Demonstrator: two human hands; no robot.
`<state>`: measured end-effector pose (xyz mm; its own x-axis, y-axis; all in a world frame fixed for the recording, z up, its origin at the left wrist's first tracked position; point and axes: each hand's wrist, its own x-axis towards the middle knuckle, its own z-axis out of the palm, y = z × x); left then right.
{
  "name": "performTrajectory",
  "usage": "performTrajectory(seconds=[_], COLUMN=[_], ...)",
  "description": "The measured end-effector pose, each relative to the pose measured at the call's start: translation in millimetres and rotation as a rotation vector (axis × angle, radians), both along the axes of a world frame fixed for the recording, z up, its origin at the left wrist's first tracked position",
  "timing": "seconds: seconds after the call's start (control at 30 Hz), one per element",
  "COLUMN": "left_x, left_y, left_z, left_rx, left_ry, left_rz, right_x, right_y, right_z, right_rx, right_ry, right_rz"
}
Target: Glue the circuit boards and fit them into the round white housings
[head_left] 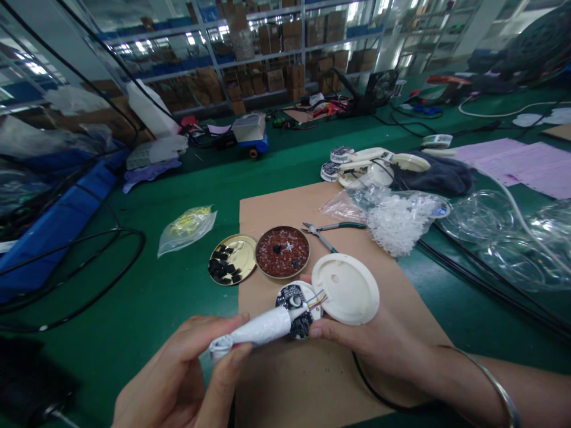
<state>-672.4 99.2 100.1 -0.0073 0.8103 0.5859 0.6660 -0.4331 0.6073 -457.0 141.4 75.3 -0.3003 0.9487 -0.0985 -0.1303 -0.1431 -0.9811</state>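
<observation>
A metal bangle (pixel 499 386) on the right forearm lies nearest, and 2 bare hands work low over a brown cardboard sheet (pixel 285 208) on a green workbench mat (pixel 134 297). The right hand (pixel 370 339) is partly open, its thumb and fingers gripping a round cream plastic cover (pixel 345 289) and a black circuit board (pixel 301 324) by their edges, with thin coloured wires (pixel 316 299) running between them. The left hand (pixel 173 380) is closed in a firm pinch on a white wrapped roll (pixel 261 329), whose end lies across the board. Gripping the roll near the board looks steadier than holding it by the far end. On the cardboard sit green-handled pliers (pixel 332 229), a round tin of reddish granules (pixel 282 251) and a brass lid holding black pieces (pixel 232 260).
</observation>
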Motion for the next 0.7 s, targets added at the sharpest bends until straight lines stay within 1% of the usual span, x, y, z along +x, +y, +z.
performTrajectory(seconds=[0.13,0.3,0.5,0.7], left_x=[-0.5,1.4,5.4,1.7], left_y=[0.0,-1.5,-2.0,-1.9], left_z=[0.3,-0.1,0.0,-2.5], left_rx=[-0.004,-0.051,-0.059,-0.029], left_ry=[0.012,-0.056,-0.094,-0.035], left_rz=[-0.04,0.028,0.02,0.07], right_x=[-1.1,-1.3,-0.5,0.1], right_y=[-0.1,-0.4,-1.4,-0.8], right_z=[0.2,1.1,-0.7,-3.9], right_rx=[-0.003,-0.012,-0.022,0.005], right_ry=[0.006,-0.044,-0.005,0.007], right_rz=[-0.022,-0.019,-0.028,-0.027])
